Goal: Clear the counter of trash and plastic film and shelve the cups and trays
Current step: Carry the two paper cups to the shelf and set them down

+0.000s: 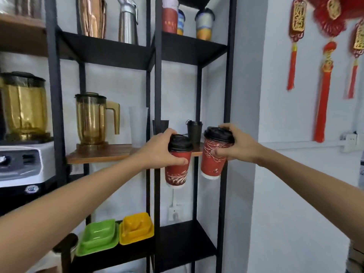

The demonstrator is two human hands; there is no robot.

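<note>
Both forearms run off the bottom corners, elbows cut from view. Left hand (163, 149) wraps a red lidded cup (177, 164) just under its black lid; right hand (234, 145) grips a taller red cup (212, 156) by lid and upper wall. Fingers hide part of each lid. Beyond the knuckles, a wooden shelf (102, 152) holds a black cup (194, 131), partly hidden.

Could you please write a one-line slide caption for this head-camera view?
Left hand and right hand each raise a lidded red cup toward the wooden shelf.
</note>
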